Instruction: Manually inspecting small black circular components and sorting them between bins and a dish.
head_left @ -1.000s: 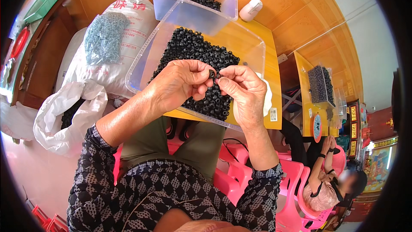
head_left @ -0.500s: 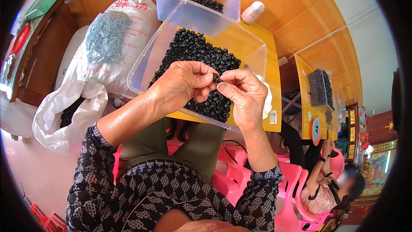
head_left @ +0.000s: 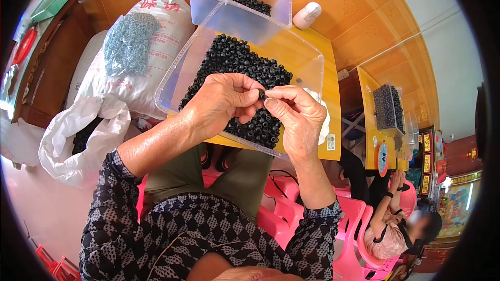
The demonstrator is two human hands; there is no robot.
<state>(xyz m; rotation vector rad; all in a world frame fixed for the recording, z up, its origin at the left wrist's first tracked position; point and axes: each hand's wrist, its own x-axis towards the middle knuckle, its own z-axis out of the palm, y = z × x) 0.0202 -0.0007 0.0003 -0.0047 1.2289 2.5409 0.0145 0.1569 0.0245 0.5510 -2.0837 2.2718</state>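
Note:
Between thumb and forefinger, my left hand [head_left: 216,101] pinches a small round black part [head_left: 261,94] that looks hollow, like a thick ring. From the other side my right hand [head_left: 301,119] meets it, thumb and forefinger pressed together at its edge. Whatever lies between those right fingertips is too small or hidden to make out. Both hands are above a large clear plastic tub [head_left: 316,62]. Many loose black parts [head_left: 245,62] of the same kind fill much of its bottom.
A second clear bin [head_left: 284,8] with black parts stands behind the tub, beside a pale bottle [head_left: 307,15]. Left are white sacks [head_left: 172,36] and a bag of bluish pieces [head_left: 130,47]. At right, a person [head_left: 390,229] sits by another table [head_left: 369,125]; pink chairs [head_left: 346,224] stand nearby.
My right fingertips have shifted very slightly at the black part, which shows a little more of its side. My left hand stays nearly still.

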